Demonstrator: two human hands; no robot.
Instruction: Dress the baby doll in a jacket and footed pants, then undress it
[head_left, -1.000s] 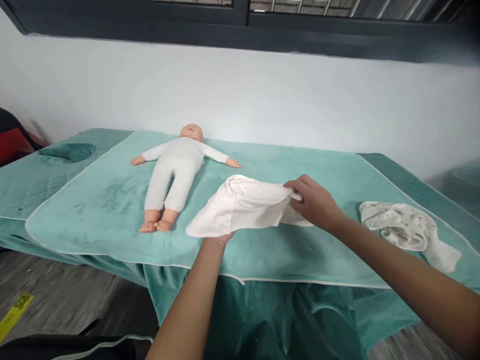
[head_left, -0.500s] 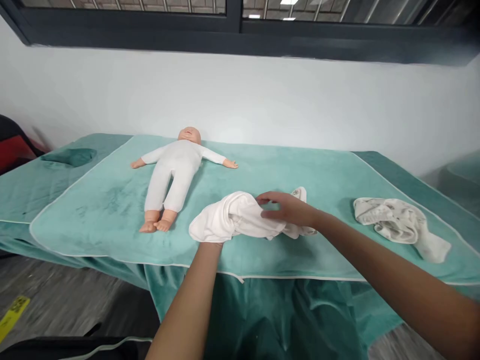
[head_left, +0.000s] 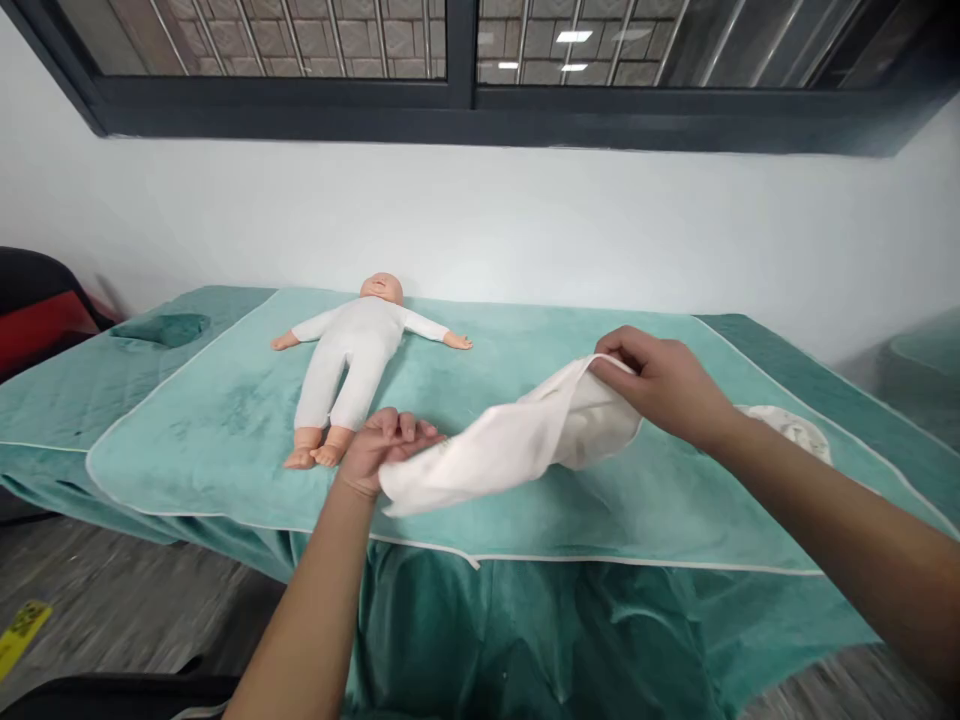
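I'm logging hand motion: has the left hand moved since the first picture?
Yes: against the doll's feet, the left hand has moved left, closer to them.

One left hand [head_left: 388, 447] and one right hand [head_left: 664, 385] make two hands, and one held white cloth [head_left: 510, 447] and one partly hidden white cloth [head_left: 796, 428] make two cloths. There is one doll [head_left: 351, 350], one green-covered bed [head_left: 217, 430], one window [head_left: 462, 95] with two panes [head_left: 315, 38] and one yellow label [head_left: 24, 632].

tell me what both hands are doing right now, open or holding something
Left hand: fingers loosely curled beside one end of the white garment; whether it grips cannot be told.
Right hand: closed, holding the garment's other end.
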